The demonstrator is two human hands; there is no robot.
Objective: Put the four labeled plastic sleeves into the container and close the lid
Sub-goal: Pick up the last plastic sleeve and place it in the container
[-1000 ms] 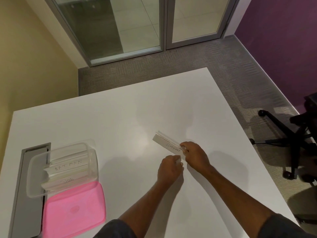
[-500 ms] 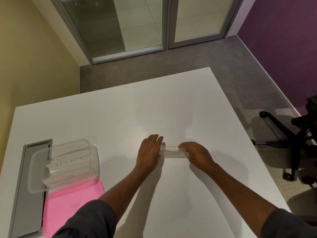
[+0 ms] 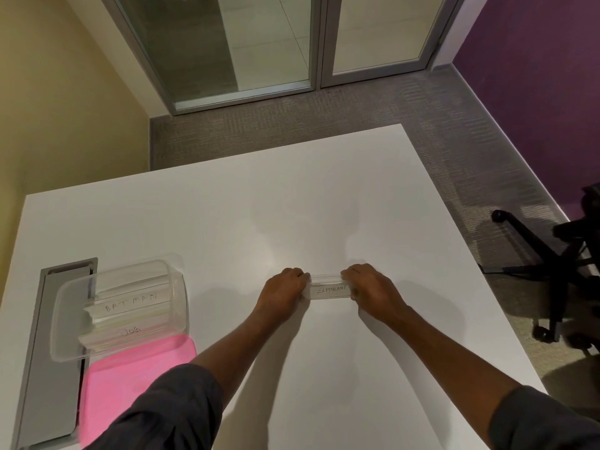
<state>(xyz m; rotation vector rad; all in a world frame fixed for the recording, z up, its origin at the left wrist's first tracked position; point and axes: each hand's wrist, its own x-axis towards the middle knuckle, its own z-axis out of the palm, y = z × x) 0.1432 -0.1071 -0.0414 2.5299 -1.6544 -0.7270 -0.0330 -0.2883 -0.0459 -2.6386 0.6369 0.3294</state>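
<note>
gripping the sleeve (image 3: 329, 290) at both ends now, the left hand (image 3: 281, 295) curled round one short end and the right hand (image 3: 370, 292) curled round the other, fingers over the top edge, with the labelled middle showing between them. it sits low on the white table (image 3: 292, 196), right in front of the person; whether it is touching the top or just lifted off it, i cannot tell from here.

it looks like a light thing, thin clear plastic with a white card inside, and my guess is it flexes if squeezed in the middle and may be slick on the faces. the ends are the sensible place to hold, as both hands do, keeping it straight and the label unbent.

looks-wise: a long narrow strip, pale and slightly glossy, with "elephant" handwritten across the front in dark pen.

well apart to the left is the container (image 3: 120, 306), clear plastic, with two more sleeves stacked inside, reading "batman" and "dog". the pink lid (image 3: 136, 371) lies flat just in front of it, touching or slipped a little under its near edge. a fourth sleeve i cannot pick out anywhere.
</note>
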